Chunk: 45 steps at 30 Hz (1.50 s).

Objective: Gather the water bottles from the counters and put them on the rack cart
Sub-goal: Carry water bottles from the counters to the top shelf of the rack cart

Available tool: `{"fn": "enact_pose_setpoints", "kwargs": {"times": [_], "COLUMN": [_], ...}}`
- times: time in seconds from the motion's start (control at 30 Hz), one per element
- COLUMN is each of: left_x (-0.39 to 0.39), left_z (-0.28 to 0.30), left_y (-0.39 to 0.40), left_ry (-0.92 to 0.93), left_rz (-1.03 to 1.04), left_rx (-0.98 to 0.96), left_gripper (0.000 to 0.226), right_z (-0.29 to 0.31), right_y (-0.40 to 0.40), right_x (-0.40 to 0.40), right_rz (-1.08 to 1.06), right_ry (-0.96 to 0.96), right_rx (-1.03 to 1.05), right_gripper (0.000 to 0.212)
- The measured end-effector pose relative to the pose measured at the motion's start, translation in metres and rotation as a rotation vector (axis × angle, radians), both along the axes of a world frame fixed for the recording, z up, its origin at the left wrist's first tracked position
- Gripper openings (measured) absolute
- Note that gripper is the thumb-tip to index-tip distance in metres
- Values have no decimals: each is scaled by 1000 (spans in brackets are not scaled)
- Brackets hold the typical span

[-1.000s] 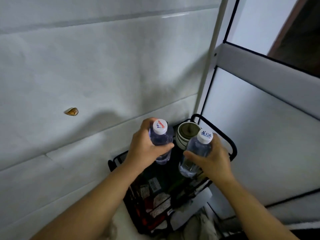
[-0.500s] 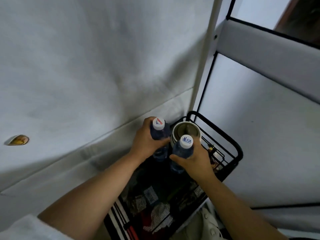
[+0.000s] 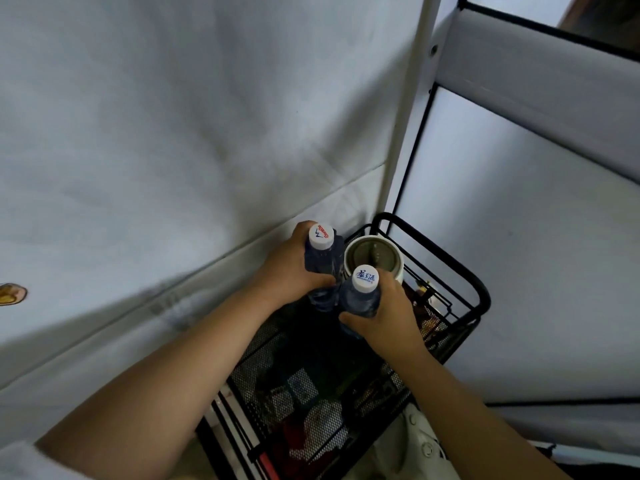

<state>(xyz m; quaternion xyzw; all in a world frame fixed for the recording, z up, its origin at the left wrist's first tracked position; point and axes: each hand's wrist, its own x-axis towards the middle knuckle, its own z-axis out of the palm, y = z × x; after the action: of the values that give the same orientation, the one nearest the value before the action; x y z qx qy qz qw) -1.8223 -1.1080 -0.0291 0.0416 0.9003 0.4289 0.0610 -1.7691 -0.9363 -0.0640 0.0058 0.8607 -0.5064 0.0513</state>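
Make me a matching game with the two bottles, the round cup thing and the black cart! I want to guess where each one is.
Things:
1. bottle with red cap print
2. bottle with blue cap print
3. white cup
4. black mesh cart

Places:
A. in the right hand
B. stands in the corner by the white wall
C. in the left hand
D. sits at the cart's far end, behind the bottles

Pairs: 1-C, 2-A, 3-D, 4-B
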Motion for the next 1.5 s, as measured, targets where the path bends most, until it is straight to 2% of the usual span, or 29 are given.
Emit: {"fn": "enact_pose_setpoints", "kwargs": {"times": [0.17, 0.4, 0.63, 0.73, 0.83, 0.9, 1.13, 1.23, 1.33, 1.5], "left_x": [-7, -4, 19, 47, 92, 126, 264, 339, 428, 579], "left_z": [-2, -5, 0, 3, 11, 16, 35, 39, 36, 39], "left_y": [2, -1, 1, -4, -9, -11, -9, 0, 16, 57], "left_ry": [-22, -20, -95, -108, -142, -151, -183, -260, -279, -339], "left_rz": [-7, -20, 23, 89, 71, 111, 326, 526, 762, 1184], "left_rx": [31, 76, 79, -87, -107, -184, -360, -314, -281, -259], "left_gripper": [68, 75, 100, 83, 56, 51, 39, 40, 43, 40], "right_z": [-2, -1, 16, 30, 40, 43, 68, 70, 68, 65], "right_y": [-7, -13, -2, 8, 15, 16, -3, -12, -22, -43], "right_x": [-8, -6, 13, 31, 53, 67, 132, 174, 226, 323], "right_rz": [-6, -35, -26, 12, 77, 112, 478, 699, 939, 1271], "right_ry": [7, 1, -121, -166, -189, -197, -126, -18, 61, 89], "right_rx": [-13, -1, 34, 52, 149, 193, 254, 295, 373, 383], "right_gripper": [69, 71, 93, 73, 52, 44, 28, 5, 5, 28]}}
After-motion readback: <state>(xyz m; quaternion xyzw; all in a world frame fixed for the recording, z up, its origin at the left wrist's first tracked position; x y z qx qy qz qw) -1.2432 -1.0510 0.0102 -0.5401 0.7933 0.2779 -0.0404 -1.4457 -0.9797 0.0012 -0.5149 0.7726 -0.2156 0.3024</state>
